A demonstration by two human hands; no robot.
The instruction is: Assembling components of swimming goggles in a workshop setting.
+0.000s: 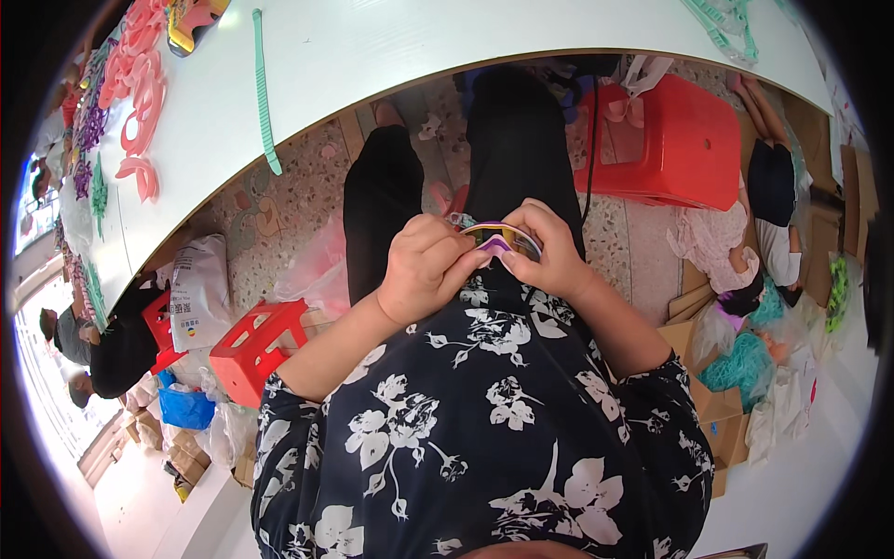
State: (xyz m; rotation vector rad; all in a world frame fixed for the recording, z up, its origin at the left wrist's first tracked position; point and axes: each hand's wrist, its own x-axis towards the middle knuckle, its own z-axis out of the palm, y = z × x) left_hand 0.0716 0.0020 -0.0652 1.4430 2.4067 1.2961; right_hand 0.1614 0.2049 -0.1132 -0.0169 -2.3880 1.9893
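Observation:
In front of my belly, above my lap, I hold a pair of swim goggles [503, 231] between both hands. The piece is curved, with a shiny purple and yellow lens edge and a pale pink-purple nose part. My left hand [421, 268] is closed, thumb and bent fingers pinching its left side. On the other side my right hand [551, 250] grips the right end, the thumb pressed near the nose part. My fingers hide much of the goggles.
A curved white table [372, 42] lies ahead, bearing a teal strap [264, 93] and pink goggle frames [140, 112]. Red stools [694, 140] stand at the right and near left. Teal straps [740, 368] lie bagged at right. A white sack [200, 289] rests left. Other people sit at both sides.

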